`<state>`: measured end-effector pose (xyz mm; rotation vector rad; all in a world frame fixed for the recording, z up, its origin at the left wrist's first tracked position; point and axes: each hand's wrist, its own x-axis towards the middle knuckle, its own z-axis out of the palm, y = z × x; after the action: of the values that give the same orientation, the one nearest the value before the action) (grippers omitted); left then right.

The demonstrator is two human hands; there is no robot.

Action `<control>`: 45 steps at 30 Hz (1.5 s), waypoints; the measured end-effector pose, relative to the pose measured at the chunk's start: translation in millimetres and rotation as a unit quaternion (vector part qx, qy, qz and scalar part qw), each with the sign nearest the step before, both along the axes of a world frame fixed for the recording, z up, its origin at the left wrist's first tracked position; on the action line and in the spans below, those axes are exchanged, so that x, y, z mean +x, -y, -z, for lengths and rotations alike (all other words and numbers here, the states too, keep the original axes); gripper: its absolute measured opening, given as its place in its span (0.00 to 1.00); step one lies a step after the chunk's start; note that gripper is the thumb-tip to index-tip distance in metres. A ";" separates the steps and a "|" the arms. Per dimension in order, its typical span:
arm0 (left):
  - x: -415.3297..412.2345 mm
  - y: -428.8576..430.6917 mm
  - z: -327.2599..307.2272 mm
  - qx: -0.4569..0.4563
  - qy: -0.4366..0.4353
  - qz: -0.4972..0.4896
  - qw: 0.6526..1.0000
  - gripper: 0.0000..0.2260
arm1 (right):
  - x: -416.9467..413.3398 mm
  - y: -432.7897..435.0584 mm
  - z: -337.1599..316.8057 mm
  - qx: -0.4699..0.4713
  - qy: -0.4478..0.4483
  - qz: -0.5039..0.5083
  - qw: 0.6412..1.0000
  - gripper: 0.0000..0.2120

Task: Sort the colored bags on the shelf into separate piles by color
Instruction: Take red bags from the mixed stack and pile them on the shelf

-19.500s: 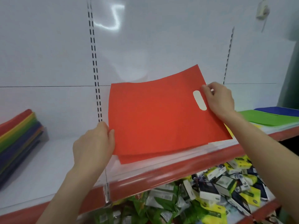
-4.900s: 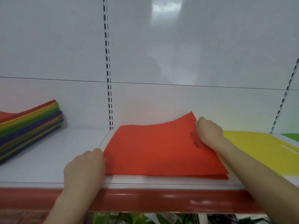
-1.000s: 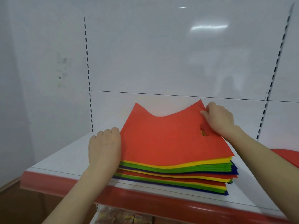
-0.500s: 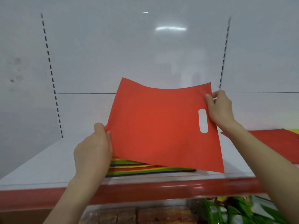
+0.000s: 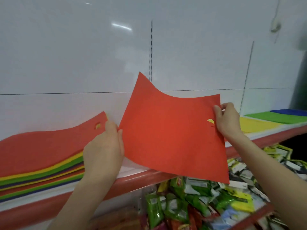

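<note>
The red bag (image 5: 172, 135) is now clear of the mixed stack (image 5: 41, 155) and travels right above the shelf (image 5: 136, 179). The left hand (image 5: 103, 146) pinches its left edge and the right hand (image 5: 227, 120) grips it beside the handle hole. Its red pile is probably hidden behind it, before the yellow pile (image 5: 255, 125), green pile (image 5: 274, 117) and blue pile (image 5: 289, 111); nothing seems to block the way

Person-wise you only get a left hand (image 5: 106, 146) and a right hand (image 5: 227, 120), both bare. Fingers (image 5: 217, 109) look slim, nails too small to make out. Back from the fingers, the left forearm (image 5: 83, 196) and right forearm (image 5: 269, 166) are bare skin right to the edge of the shot.
</note>
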<state>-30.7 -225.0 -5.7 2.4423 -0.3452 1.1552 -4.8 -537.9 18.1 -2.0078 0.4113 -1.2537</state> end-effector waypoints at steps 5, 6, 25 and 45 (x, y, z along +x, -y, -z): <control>2.8 92.8 9.8 -0.006 -0.012 0.024 1.000 0.07 | -26.1 86.6 2.5 -0.012 -0.013 0.038 0.999 0.14; 3.4 108.4 12.3 -0.012 -0.010 0.031 0.999 0.07 | -30.8 101.9 3.0 -0.014 -0.015 0.043 0.999 0.14; 62.4 245.2 23.3 -0.051 -0.082 0.047 0.994 0.08 | 17.9 249.8 4.4 -0.014 -0.048 0.088 0.995 0.17; 92.8 237.1 41.6 0.075 -0.200 -0.214 0.953 0.10 | 192.2 237.1 -1.2 -0.190 -0.182 -0.055 0.963 0.17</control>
<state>62.1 -462.1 -47.3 2.8956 0.2403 0.7675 187.3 -775.0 19.3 -2.5655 0.2361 -0.9433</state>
